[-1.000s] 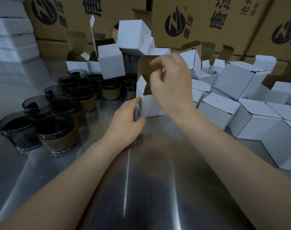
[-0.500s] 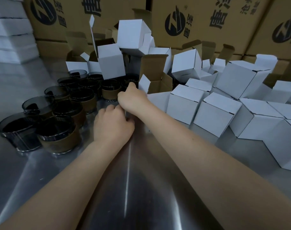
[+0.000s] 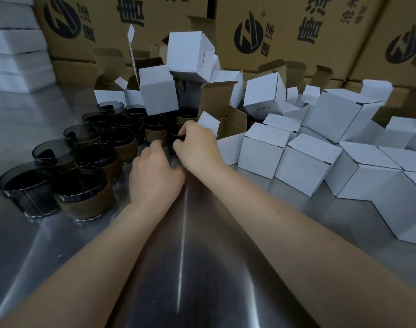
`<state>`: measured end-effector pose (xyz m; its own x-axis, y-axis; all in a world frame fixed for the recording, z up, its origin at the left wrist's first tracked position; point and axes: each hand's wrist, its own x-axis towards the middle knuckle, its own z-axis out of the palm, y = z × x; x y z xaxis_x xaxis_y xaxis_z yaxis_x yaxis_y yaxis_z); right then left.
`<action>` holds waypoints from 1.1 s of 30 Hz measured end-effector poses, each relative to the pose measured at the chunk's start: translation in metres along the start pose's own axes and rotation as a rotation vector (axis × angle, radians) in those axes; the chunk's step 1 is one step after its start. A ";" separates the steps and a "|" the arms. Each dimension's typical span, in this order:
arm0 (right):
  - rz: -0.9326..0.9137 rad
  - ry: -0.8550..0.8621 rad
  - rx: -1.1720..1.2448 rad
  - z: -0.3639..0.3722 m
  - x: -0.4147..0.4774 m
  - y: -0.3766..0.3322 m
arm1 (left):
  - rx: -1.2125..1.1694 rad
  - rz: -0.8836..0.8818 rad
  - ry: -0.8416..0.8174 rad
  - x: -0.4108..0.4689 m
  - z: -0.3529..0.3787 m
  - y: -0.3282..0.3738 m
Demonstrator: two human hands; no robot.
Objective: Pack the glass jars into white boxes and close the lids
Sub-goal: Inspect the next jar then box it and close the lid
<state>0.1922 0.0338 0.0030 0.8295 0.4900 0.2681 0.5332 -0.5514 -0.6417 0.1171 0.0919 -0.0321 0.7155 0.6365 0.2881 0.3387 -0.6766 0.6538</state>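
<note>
Both my hands meet at the right edge of a cluster of dark glass jars (image 3: 83, 192) with brown bands. My right hand (image 3: 197, 147) curls its fingers over the rim of one glass jar (image 3: 174, 130), which is mostly hidden behind the hand. Touching it on the left, my left hand (image 3: 154, 176) has bent fingers against the same jar; its grip is hidden. Just right of my right hand stands an open white box (image 3: 229, 147), its brown-lined lid (image 3: 216, 98) upright and a white side flap (image 3: 209, 123) sticking out.
Several closed white boxes (image 3: 306, 162) crowd the right side of the shiny metal table (image 3: 183, 268). More open white boxes (image 3: 158, 95) pile up behind the jars. Large printed brown cartons (image 3: 285, 31) wall off the back. White stacks (image 3: 15, 43) sit far left.
Both hands left the open white box and moved left to the jars. The box now stands by itself with its lid up. My right hand has curled onto a jar.
</note>
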 end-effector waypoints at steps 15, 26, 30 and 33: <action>-0.301 0.080 0.283 -0.050 -0.047 0.038 | -0.267 0.204 0.068 -0.012 -0.001 0.016; -0.362 0.138 0.539 -0.065 -0.065 0.064 | -0.442 0.306 -0.023 -0.018 0.003 0.022; -0.275 0.081 0.630 -0.068 -0.064 0.071 | -0.419 0.350 -0.031 -0.018 0.003 0.021; -0.254 0.045 0.615 -0.066 -0.062 0.077 | -0.451 0.362 -0.047 -0.019 0.002 0.021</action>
<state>0.1926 -0.0840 -0.0153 0.7041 0.5178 0.4860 0.5316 0.0694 -0.8442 0.1120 0.0648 -0.0249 0.7668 0.3697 0.5247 -0.2198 -0.6169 0.7558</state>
